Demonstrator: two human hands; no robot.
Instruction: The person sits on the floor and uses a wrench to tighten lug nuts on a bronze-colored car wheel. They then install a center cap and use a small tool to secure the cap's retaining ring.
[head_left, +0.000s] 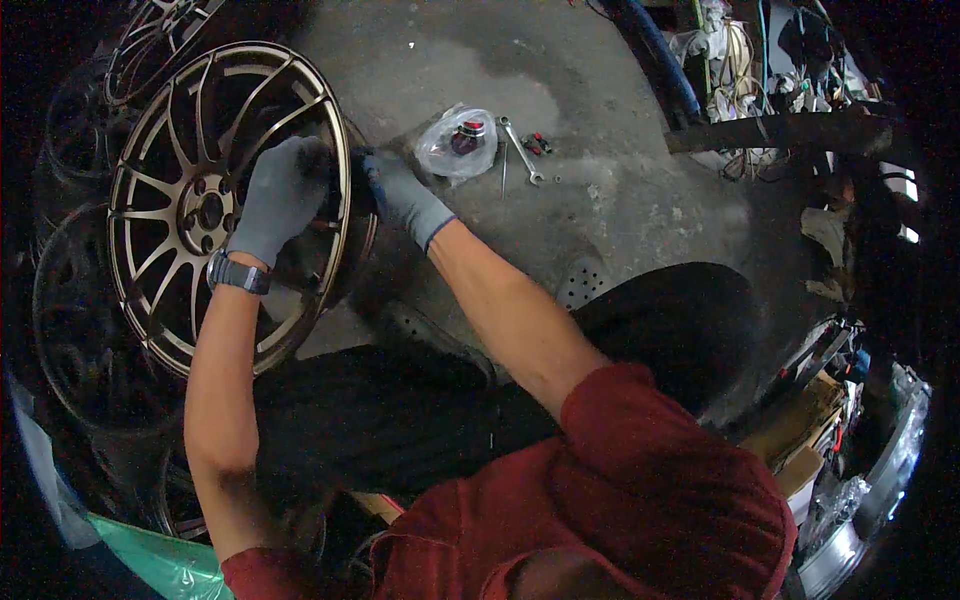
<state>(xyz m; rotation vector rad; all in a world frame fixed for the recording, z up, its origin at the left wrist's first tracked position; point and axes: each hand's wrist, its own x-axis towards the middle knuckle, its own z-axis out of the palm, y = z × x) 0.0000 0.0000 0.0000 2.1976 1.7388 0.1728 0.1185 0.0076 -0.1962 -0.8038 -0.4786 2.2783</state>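
Note:
A bronze multi-spoke alloy wheel [188,285] without a tyre stands tilted at the left, its face and hub turned toward me. My left hand [283,195], in a grey glove with a watch at the wrist, lies across the spokes near the right side of the rim. Its fingers curl into shadow, and what they grip cannot be made out. Just outside the same rim is my right hand [400,197], also gloved in grey. Its dark fingers reach against the wheel's back edge, where shadow hides their hold.
On the concrete floor lie a clear plastic bag [457,145] with a dark red item inside, a combination wrench [521,152] and small red-and-black pieces [537,144]. More wheels [80,310] stand at the left. Cables [735,60] clutter the far right, and cardboard [800,425] the near right.

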